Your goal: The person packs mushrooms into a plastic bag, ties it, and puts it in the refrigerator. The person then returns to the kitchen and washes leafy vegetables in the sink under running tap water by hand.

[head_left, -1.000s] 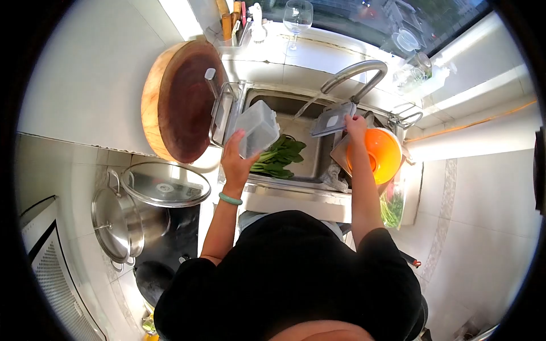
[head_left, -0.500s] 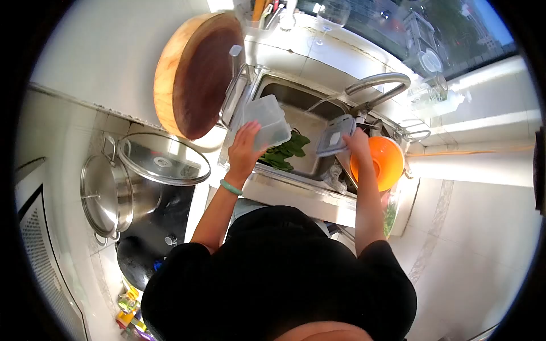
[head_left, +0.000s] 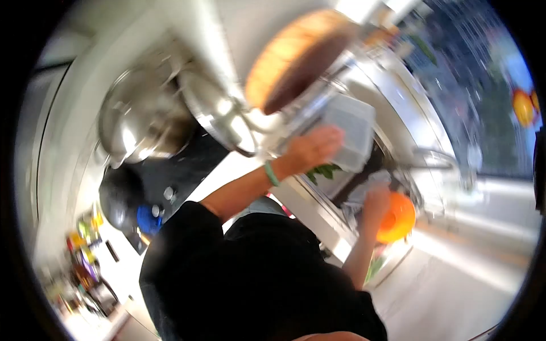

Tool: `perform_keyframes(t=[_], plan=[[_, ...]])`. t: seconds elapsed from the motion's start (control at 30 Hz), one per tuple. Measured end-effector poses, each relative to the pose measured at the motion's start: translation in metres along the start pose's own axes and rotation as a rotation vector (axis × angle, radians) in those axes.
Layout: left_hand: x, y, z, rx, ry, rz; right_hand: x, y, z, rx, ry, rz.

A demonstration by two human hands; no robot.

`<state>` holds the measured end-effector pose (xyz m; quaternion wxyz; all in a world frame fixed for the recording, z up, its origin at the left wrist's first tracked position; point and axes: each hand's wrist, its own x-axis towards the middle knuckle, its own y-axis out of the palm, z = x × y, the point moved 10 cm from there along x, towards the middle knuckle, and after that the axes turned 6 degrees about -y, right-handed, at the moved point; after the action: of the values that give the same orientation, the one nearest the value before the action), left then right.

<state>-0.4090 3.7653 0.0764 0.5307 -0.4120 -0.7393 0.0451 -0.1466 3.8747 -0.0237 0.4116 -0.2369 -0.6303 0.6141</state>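
Note:
My left hand (head_left: 316, 149), with a green bangle at the wrist, is closed on a clear plastic container (head_left: 355, 132) over the sink. Green leaves (head_left: 324, 171) show in the sink below it, partly covered by the container. My right hand (head_left: 377, 203) grips the container's greyish lid (head_left: 358, 194) on the sink's right side; motion smears its fingers and the lid's outline. Close beside that hand is an orange bowl (head_left: 400, 219).
A thick round wooden chopping board (head_left: 293, 51) leans at the back, left of the sink. A steel pot (head_left: 145, 122) and a glass pot lid (head_left: 213, 105) stand by the black stove (head_left: 185, 173). The faucet (head_left: 424, 162) reaches over the sink.
The view has swung left and blurred, so the scene appears rotated clockwise. Both hands keep hold of the container and its lid.

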Motion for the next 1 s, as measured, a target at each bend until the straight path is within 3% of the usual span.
perform_keyframes(t=[0.03, 0.07, 0.1, 0.2, 0.23, 0.27, 0.3, 0.33, 0.4, 0.43, 0.5, 0.6, 0.73, 0.83, 0.9, 0.93, 1.0], plan=[[0.002, -0.011, -0.011, 0.014, 0.038, -0.035, 0.001, -0.023, 0.028, -0.107, -0.213, -0.056], [0.004, -0.020, -0.023, 0.031, 0.073, -0.063, 0.006, -0.059, 0.034, 0.085, 0.084, -0.071], [0.000, -0.022, -0.027, 0.075, 0.029, -0.080, -0.005, -0.035, 0.013, 0.104, 0.115, 0.103], [-0.015, -0.046, -0.037, 0.009, -0.178, -0.222, -0.012, -0.012, -0.032, 0.080, -0.135, 0.065], [-0.022, -0.060, -0.039, -0.073, -0.288, -0.305, -0.017, -0.003, -0.050, 0.109, -0.165, 0.109], [-0.029, -0.077, -0.044, -0.164, -0.389, -0.394, -0.018, -0.012, -0.054, 0.273, -0.040, 0.240], [-0.044, -0.075, -0.032, -0.339, -0.703, -0.335, -0.021, -0.024, -0.055, 0.417, 0.106, 0.352], [-0.059, -0.081, -0.032, -0.487, -0.852, -0.410, -0.029, -0.034, -0.051, 0.601, 0.262, 0.446], [-0.078, -0.112, -0.048, -0.589, -0.848, -0.567, -0.034, -0.048, -0.068, 0.807, 0.330, 0.273], [-0.083, -0.132, -0.062, -0.557, -0.849, -0.589, -0.031, -0.053, -0.051, 1.047, 0.244, 0.300], [-0.107, -0.153, -0.080, -1.095, -1.020, -0.697, -0.022, -0.081, 0.001, 1.171, 0.143, 0.291], [-0.140, -0.221, -0.117, -1.179, -0.999, -0.918, 0.002, -0.103, 0.062, 1.244, -0.123, 0.302], [-0.214, -0.319, -0.165, -0.920, -0.893, -1.276, 0.004, -0.104, 0.159, 1.532, -0.238, 0.652], [-0.305, -0.377, -0.190, -0.853, -0.738, -1.670, -0.028, -0.141, 0.263, 1.547, -0.462, 0.608], [-0.367, -0.410, -0.208, -0.837, -0.619, -1.886, -0.078, -0.151, 0.339, 1.684, -0.626, 0.943], [-0.408, -0.426, -0.210, -0.864, -0.497, -1.934, -0.097, -0.148, 0.367, 1.683, -0.646, 0.960], [-0.476, -0.449, -0.227, -0.951, -0.342, -2.133, -0.153, -0.123, 0.427, 1.661, -0.561, 1.211]])
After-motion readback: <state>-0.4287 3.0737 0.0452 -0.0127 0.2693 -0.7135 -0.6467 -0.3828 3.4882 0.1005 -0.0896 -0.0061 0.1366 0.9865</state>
